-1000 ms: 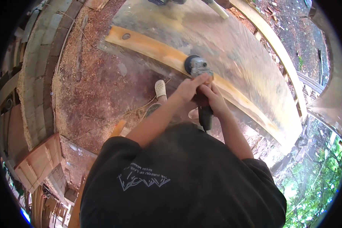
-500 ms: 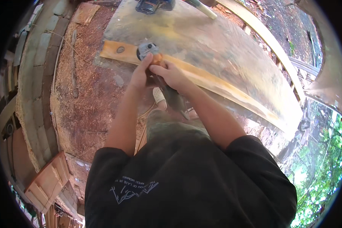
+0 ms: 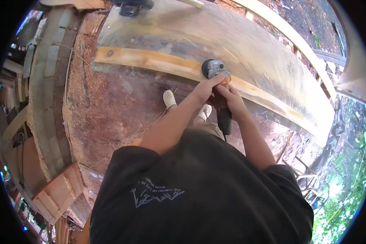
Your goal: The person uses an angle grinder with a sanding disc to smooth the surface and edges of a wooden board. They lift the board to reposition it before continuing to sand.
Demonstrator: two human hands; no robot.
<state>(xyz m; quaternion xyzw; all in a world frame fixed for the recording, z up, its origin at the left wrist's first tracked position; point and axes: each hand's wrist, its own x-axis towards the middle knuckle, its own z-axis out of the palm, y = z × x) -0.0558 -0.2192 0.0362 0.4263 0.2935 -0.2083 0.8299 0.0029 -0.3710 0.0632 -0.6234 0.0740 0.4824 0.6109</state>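
Both my hands are wrapped round an angle grinder [image 3: 224, 118] with a grey metal head and an orange and dark body. My left hand [image 3: 208, 88] grips it near the head, its thumb lying along the top. Just behind, my right hand [image 3: 233, 101] is closed on the body. The grinder's dark round disc is at a long yellowish wooden board [image 3: 150, 59], about midway along it; whether the disc touches the wood I cannot tell. The board lies along the near edge of a dusty worktable [image 3: 256, 53]. From the grinder's rear end a cord hangs down.
A dark blue power tool [image 3: 131, 6] sits at the table's far left, with a pale rod [image 3: 191, 3] close by. Below, sawdust covers the reddish floor [image 3: 105, 110], where my light shoes show. A low block wall [image 3: 49, 77] runs along the left; a wooden rail [image 3: 290, 36] passes behind the table.
The grinder, in both my hands, has moved right along the board, from near its left end to about its middle. The view has shifted, and both my shoes now show.
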